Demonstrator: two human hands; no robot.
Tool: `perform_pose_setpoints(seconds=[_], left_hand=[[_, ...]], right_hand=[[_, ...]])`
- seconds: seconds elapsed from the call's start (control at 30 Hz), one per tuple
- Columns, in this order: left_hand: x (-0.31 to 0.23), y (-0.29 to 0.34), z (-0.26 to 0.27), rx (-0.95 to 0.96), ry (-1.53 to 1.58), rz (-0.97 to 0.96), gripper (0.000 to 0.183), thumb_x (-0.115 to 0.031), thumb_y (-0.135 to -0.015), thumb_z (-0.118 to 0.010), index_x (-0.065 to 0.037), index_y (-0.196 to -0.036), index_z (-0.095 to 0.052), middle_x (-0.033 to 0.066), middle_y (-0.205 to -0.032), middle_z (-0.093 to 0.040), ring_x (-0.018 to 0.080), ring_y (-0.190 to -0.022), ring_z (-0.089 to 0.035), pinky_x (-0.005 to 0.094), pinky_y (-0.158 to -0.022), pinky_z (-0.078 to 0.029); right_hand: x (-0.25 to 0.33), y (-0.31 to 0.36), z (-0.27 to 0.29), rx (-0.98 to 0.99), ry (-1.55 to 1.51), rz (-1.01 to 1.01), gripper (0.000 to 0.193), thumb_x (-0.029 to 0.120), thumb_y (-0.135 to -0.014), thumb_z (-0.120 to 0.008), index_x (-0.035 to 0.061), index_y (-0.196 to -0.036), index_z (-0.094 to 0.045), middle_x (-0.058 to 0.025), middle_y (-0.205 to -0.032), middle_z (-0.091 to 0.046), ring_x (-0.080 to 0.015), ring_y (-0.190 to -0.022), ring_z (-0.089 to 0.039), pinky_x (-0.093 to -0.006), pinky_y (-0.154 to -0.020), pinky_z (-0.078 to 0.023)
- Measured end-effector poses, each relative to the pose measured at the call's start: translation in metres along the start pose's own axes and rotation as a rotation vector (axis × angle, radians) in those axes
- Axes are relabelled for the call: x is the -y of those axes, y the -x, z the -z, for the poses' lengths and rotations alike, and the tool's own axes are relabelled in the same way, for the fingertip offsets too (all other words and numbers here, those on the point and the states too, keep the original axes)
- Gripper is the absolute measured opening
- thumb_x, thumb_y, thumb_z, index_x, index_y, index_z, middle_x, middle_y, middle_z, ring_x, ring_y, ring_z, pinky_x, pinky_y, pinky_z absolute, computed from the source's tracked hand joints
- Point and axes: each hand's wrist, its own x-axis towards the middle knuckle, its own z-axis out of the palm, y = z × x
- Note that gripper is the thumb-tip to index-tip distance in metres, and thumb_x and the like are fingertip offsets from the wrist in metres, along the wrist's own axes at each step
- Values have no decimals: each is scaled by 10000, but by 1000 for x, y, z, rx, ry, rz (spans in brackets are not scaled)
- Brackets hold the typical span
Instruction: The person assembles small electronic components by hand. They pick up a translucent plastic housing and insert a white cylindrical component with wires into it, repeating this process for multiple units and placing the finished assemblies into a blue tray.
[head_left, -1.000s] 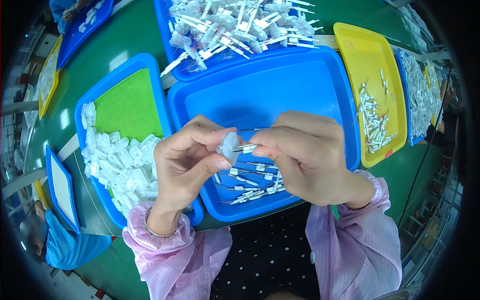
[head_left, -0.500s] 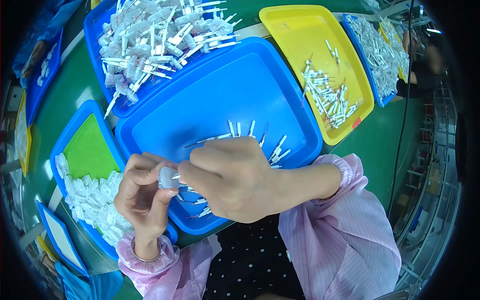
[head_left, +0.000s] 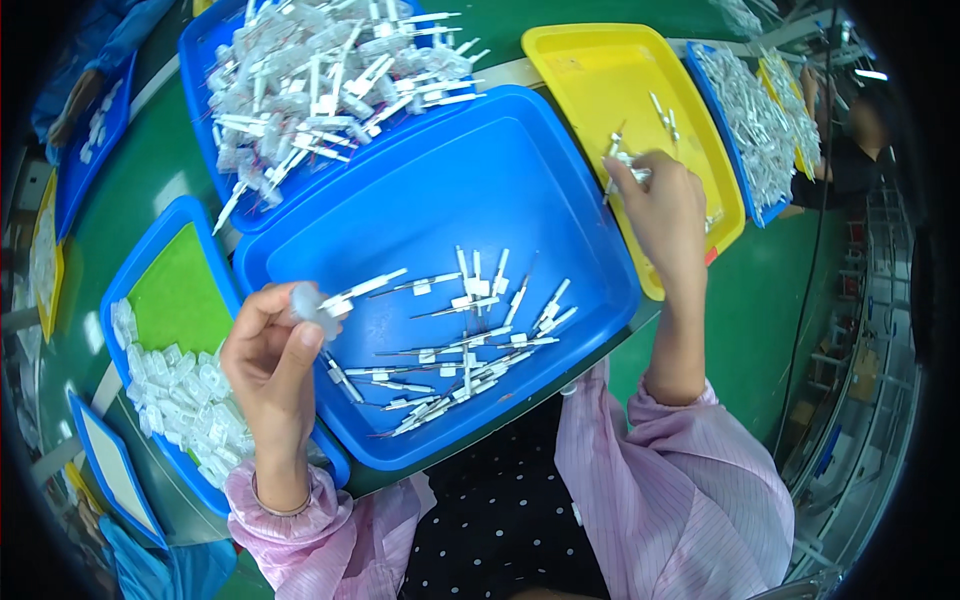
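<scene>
Between the fingertips and thumb of my left hand (head_left: 270,350) is a translucent plastic housing (head_left: 312,308). A white stick-like part juts out of it to the upper right, over the left side of the large blue tray (head_left: 440,170). My right hand (head_left: 660,205) is over the yellow tray (head_left: 580,60), its fingers pinched beside white wired parts (head_left: 622,158). The hand hides most of that pile, and what lies within the pinch is unclear. Several slim white parts with thin leads (head_left: 465,365) lie scattered in the near half of the large blue tray.
A blue tray (head_left: 195,120) at the back is heaped with assembled pieces. Clear housings (head_left: 190,400) fill part of a green-lined tray on the left. Another blue tray (head_left: 745,130) of clear pieces stands far right. A co-worker's hand (head_left: 75,105) is at upper left.
My right hand has left the housing and moved right and away to the yellow tray. My left hand keeps the housing, slightly lower-left, and the white part jutting from it now shows.
</scene>
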Motion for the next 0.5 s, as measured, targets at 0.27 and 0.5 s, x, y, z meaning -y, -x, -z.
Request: perform_pose_setpoints(seconds=[0.27, 0.5], left_hand=[[-3, -1, 1, 84, 270, 95, 303, -169, -839, -558, 52, -1038, -501, 162, -908, -584, 201, -738, -584, 278, -623, -451], [-4, 0, 0, 51, 287, 121, 307, -169, -846, -540, 48, -1058, -491, 159, -911, -590, 190, -726, -584, 256, -600, -455]], right_hand=[[-9, -2, -18, 53, -447, -206, 157, 96, -731, -653, -50, -711, -598, -116, -571, -591, -150, -516, -567, -272, -510, -431], [15, -4, 6, -195, -406, -41, 61, 31, -758, -594, -26, -776, -606, -112, -657, -621, -151, -532, -580, -268, -530, -439]])
